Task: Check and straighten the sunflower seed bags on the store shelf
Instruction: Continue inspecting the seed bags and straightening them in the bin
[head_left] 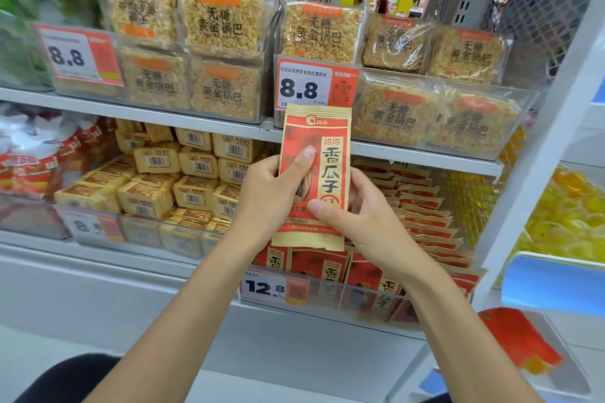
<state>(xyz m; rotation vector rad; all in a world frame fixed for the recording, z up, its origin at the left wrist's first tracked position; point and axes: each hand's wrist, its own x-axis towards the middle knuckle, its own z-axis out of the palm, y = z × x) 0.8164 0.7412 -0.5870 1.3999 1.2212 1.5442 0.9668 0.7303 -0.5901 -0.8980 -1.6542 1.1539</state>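
Note:
A red and tan sunflower seed bag [327, 154] stands upright in the air in front of the shelf, its printed face towards me. My left hand [271, 196] grips its left edge, thumb across the front. My right hand [363, 216] pinches its lower right side, thumb on the front. Below and behind it, a row of matching seed bags [422, 206] stands packed in a clear bin [347, 301] on the lower shelf, with more front-facing bags at the bin's front.
A 12.8 price tag [275, 288] hangs on the bin front. Tan barcoded snack packs [163, 183] fill the bin to the left. The upper shelf holds rice-crust packs [320, 33] and 8.8 price tags [314, 88]. A white shelf post [537, 154] rises at the right.

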